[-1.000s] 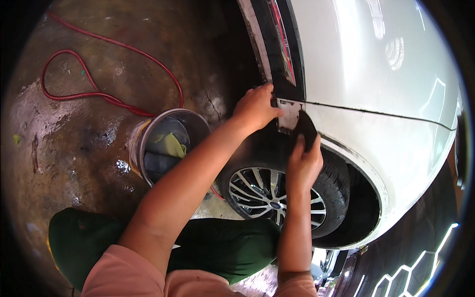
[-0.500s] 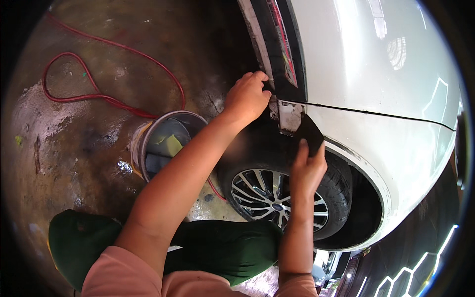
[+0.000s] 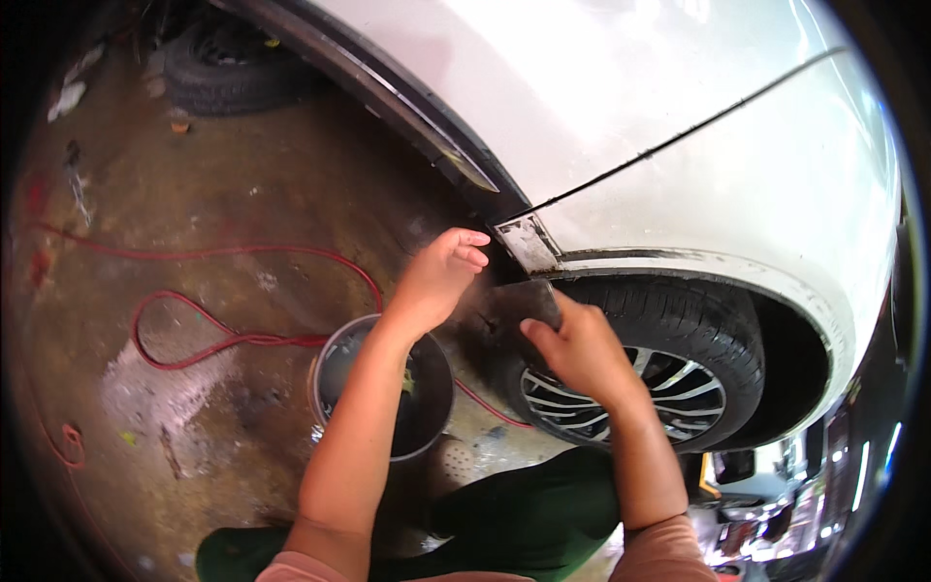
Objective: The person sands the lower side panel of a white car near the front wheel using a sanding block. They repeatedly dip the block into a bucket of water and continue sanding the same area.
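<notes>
My right hand point(image 3: 584, 347) grips a dark, flat sheet of sandpaper point(image 3: 527, 303) between thumb and fingers, in front of the tyre point(image 3: 669, 306). Just above it is the corner of the white car body point(image 3: 659, 213), with a scuffed, dirty patch point(image 3: 529, 242) where the sill meets the wheel arch. My left hand point(image 3: 436, 279) hovers to the left of that corner, its fingers apart and slightly bent, with nothing seen in them. The sandpaper is off the panel.
A bucket point(image 3: 452, 388) holding water stands on the wet floor under my left forearm. A red hose point(image 3: 208, 254) loops across the floor at left. A loose tyre point(image 3: 233, 82) lies at the far left. My knees, in dark green trousers point(image 3: 543, 504), are close below the wheel.
My left hand has come away from the sill edge. My right hand has lowered the sandpaper off the scuffed patch and turned it. The view has shifted, showing the loose tyre.
</notes>
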The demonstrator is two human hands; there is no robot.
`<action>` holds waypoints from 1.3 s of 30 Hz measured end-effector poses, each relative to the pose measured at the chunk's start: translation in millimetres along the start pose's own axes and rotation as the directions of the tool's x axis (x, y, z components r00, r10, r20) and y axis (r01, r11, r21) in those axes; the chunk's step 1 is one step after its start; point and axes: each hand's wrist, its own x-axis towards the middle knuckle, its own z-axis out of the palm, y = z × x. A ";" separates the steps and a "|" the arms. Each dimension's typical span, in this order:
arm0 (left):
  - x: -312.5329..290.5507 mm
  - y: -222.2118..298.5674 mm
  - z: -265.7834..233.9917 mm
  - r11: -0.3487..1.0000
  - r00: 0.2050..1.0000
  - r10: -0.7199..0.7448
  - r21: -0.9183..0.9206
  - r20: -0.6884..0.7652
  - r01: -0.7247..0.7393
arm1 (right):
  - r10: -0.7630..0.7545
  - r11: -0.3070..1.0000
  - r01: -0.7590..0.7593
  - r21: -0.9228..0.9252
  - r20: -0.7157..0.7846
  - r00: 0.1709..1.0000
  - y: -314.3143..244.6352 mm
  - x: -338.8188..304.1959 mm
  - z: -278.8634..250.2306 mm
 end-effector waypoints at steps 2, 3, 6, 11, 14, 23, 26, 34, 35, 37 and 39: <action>-5.8 3.2 -0.4 0.981 0.999 -0.048 -0.190 0.015 0.050 | 0.121 0.984 -0.122 0.128 0.016 0.993 -11.5 -1.8 -12.7; -10.1 7.0 -1.9 0.960 0.996 -0.071 -0.268 0.045 0.080 | 0.125 0.943 -0.118 0.312 -0.004 0.992 -16.0 -4.1 -14.6; -22.7 17.6 6.4 0.863 0.984 -0.032 -0.491 0.173 0.115 | 0.075 0.862 -0.025 0.505 -0.079 0.994 -0.6 -6.1 -7.9; -30.3 24.5 5.5 0.906 0.953 0.087 -0.421 0.290 0.046 | 0.022 0.732 0.084 0.676 -0.147 0.989 1.4 -6.2 4.5; -29.4 24.9 -0.9 0.943 0.982 0.018 -0.331 0.189 0.047 | 0.071 0.737 -0.068 0.672 0.023 0.997 -10.5 -9.0 -7.4; -13.1 22.2 -22.5 0.989 0.991 0.043 -0.132 -0.125 -0.059 | -0.127 0.983 0.064 0.171 0.392 0.911 22.6 -9.8 -8.6; -5.1 6.4 -27.1 0.963 0.976 -0.048 0.249 -0.211 0.101 | -0.093 0.995 0.100 0.007 0.441 0.893 21.4 -17.7 -13.6; 2.5 0.5 38.8 0.972 0.969 0.141 0.213 -0.204 -0.097 | -0.156 0.987 0.137 0.080 0.324 0.933 28.7 -14.0 -9.6; 4.3 4.7 46.4 0.998 0.983 0.049 0.036 -0.179 -0.044 | -0.143 0.990 0.129 0.063 0.339 0.930 25.7 -14.0 -13.4; 9.7 5.2 52.8 0.947 0.924 0.302 0.183 -0.234 -0.264 | -0.151 0.988 0.148 0.034 0.320 0.935 31.4 -15.4 -6.3; 10.1 12.4 67.1 0.874 0.835 0.474 0.264 -0.280 -0.407 | -0.114 0.993 0.115 0.016 0.355 0.928 36.6 -17.4 -5.0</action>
